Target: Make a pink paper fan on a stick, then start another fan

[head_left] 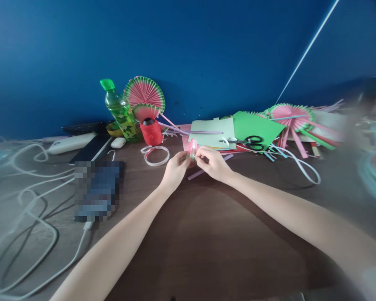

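Both hands meet over the middle of the table, fingers pinched around a small pink and green piece of folded paper (192,146). My left hand (176,169) grips its left side, and my right hand (214,164) pinches it from the right. Some of the paper is hidden behind the fingers. Under the hands lies a thin purple paper strip (195,174). Just beyond are a pale green sheet (210,126), a bright green sheet (253,125) and black-handled scissors (254,143). A ring of whitish tape (157,163) rests left of my left hand.
A green-capped bottle (124,119) and a red roll (151,134) stand at the back left, before round pink-green paper fans (145,93). Another fan (290,115) lies back right among paper strips. A phone (102,190) and white cables (54,234) occupy the left. Behind rises a blue wall (200,50).
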Action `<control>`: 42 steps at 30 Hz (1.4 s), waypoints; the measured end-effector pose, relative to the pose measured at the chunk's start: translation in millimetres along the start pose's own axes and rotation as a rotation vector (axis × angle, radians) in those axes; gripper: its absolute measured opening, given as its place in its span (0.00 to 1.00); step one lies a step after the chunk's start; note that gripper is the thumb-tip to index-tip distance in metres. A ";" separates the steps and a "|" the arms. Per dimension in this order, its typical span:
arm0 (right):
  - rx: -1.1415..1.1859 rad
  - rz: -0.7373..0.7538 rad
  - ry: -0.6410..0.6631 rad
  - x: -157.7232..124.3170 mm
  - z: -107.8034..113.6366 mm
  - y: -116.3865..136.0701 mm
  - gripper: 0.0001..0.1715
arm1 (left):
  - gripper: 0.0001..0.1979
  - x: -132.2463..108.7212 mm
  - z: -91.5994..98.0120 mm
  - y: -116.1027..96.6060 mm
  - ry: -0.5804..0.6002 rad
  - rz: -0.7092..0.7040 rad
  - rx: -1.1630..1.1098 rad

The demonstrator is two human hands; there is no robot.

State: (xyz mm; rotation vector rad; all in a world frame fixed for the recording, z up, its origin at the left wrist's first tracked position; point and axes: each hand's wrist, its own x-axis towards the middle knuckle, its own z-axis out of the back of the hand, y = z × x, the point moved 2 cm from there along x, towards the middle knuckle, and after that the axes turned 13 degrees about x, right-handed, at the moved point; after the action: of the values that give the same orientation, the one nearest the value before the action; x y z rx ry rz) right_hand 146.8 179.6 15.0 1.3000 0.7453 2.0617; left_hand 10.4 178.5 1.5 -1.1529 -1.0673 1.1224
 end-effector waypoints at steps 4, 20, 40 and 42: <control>0.007 -0.001 0.011 0.5 0.3 -0.6 0.09 | 0.08 -0.7 -0.2 0.4 0.007 0.010 -0.021; -0.001 -0.011 -0.065 1.7 2.8 -2.4 0.09 | 0.13 1.2 1.6 1.5 0.031 -0.026 0.034; -0.222 -0.348 -0.542 15.8 63.0 -45.4 0.06 | 0.13 -2.8 3.4 -7.8 -0.032 0.024 -0.002; -0.261 -0.410 -0.492 17.0 69.2 -47.5 0.07 | 0.13 -3.0 3.5 -7.5 -0.043 0.021 -0.003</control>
State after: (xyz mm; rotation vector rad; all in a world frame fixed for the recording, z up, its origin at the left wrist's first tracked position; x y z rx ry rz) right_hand 212.8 234.1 16.4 1.3011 0.4514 1.3841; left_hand 7.3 175.5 9.2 -1.1495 -1.0926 1.1669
